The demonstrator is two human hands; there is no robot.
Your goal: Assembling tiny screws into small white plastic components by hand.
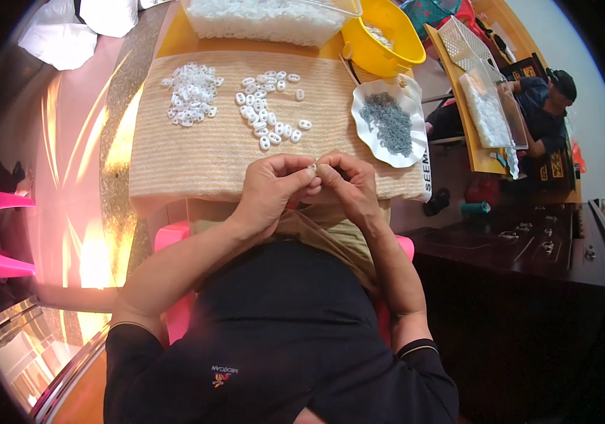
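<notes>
My left hand [274,185] and my right hand [352,185] meet at the near edge of the cloth-covered table. Their thumbs and forefingers are pinched together around a small whitish piece [313,167], mostly hidden by the fingertips. Beyond them lies a loose spread of white oval plastic pieces [265,143], each with two holes. Farther left is a heap of small white plastic parts [193,99]. To the right, a white wavy-edged dish [360,133] holds many tiny grey parts [389,121].
A clear bin [348,7] full of white parts and a yellow basin [353,51] stand at the table's far side. At the right, another person [539,106] sits by a table with a clear tray of white parts [483,106]. A pink stool [2,265] is at left.
</notes>
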